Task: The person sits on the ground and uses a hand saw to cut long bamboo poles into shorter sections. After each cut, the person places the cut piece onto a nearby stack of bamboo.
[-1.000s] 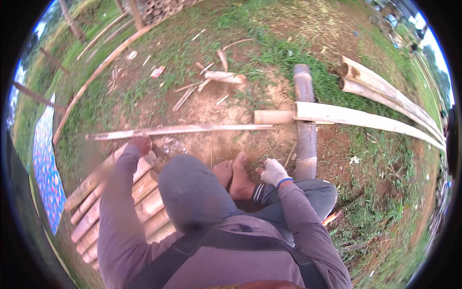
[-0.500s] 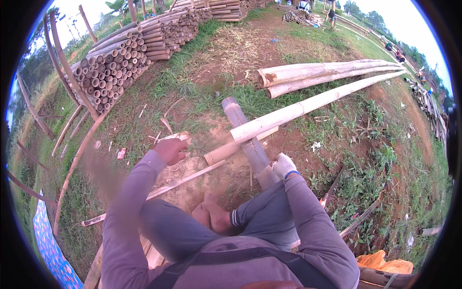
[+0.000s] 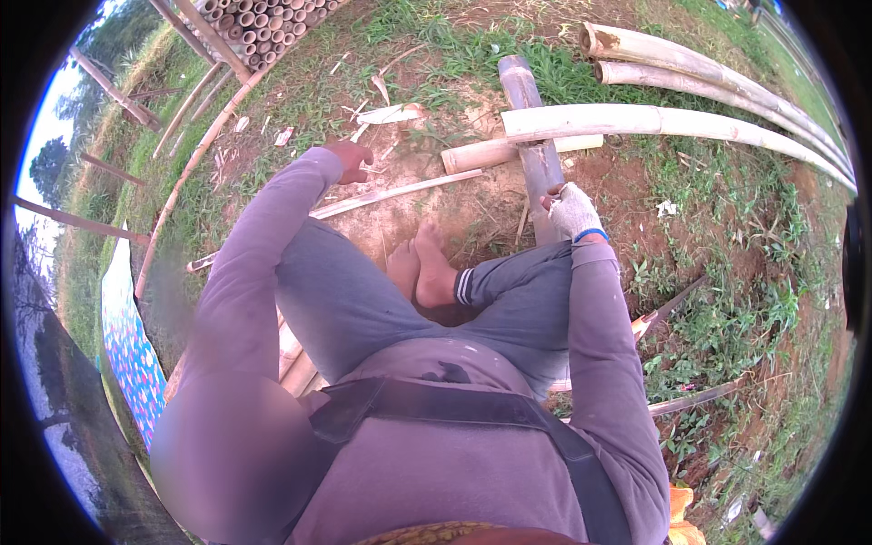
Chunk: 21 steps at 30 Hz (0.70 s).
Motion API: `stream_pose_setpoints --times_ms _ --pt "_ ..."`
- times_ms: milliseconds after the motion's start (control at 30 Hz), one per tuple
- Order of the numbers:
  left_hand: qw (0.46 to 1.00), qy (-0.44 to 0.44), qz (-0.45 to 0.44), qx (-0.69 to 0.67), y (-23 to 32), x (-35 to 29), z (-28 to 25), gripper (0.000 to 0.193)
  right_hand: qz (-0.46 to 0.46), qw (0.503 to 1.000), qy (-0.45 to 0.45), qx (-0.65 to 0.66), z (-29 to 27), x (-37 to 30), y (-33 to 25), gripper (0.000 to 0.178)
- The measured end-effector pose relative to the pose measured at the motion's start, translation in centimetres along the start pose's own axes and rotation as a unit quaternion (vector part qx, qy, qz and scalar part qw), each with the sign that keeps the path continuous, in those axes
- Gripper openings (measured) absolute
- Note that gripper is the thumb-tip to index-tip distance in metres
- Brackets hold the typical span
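My bare left hand [image 3: 350,162] hovers over the dirt beyond my left knee, fingers loosely bent and apart, nothing visible in it. Close by are a thin split bamboo strip [image 3: 400,193] and a pale piece of bamboo husk [image 3: 392,114]. My right hand [image 3: 576,214], in a white glove, is curled closed beside my right knee, by the near end of a thick grey bamboo log [image 3: 538,173]; whatever its fingers hold is hidden. Across that log rests a long pale bamboo pole [image 3: 654,120], with a shorter bamboo piece [image 3: 477,155] under its near end.
Two more long poles [image 3: 690,64] lie at the far right. Cut bamboo is stacked [image 3: 263,27] at the far left, behind leaning bamboo posts [image 3: 213,36]. A blue patterned cloth [image 3: 132,336] hangs at left. Weeds [image 3: 718,318] and an orange sack [image 3: 683,518] are on the right.
The view has tipped down and toward my body, so the poles and stack appear higher. My left hand stays near the split strip; my right hand stays closed by the log.
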State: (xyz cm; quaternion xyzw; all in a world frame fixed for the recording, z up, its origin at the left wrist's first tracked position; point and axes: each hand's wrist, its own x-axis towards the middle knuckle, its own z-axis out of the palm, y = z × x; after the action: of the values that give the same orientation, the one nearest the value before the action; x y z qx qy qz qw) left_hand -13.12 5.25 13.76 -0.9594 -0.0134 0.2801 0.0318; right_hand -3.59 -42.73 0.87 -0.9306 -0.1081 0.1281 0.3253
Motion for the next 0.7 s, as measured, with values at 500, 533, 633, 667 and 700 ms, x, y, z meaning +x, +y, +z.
stream_pose_setpoints --times_ms 500,533,633,667,700 --pt "0.999 0.047 0.004 0.018 -0.1 -2.3 -0.7 0.056 -0.048 0.998 0.021 0.023 -0.2 -0.2 0.8 0.049" --pt "0.998 0.057 0.013 0.024 0.0 -2.0 -0.6 0.056 -0.042 0.998 0.024 0.026 -0.2 -0.4 0.8 0.048" --pt "0.995 0.081 0.043 0.030 0.4 -0.9 -0.9 0.056 -0.022 0.999 0.032 0.022 -0.4 -0.9 0.6 0.046" --pt "0.995 0.084 0.053 0.025 0.5 -0.6 -1.3 0.056 -0.029 0.999 0.033 0.008 -0.6 -1.0 0.4 0.046" --pt "0.994 0.086 0.063 0.021 0.6 -0.2 -1.9 0.056 -0.036 0.999 0.034 -0.006 -0.9 -1.1 0.1 0.046"
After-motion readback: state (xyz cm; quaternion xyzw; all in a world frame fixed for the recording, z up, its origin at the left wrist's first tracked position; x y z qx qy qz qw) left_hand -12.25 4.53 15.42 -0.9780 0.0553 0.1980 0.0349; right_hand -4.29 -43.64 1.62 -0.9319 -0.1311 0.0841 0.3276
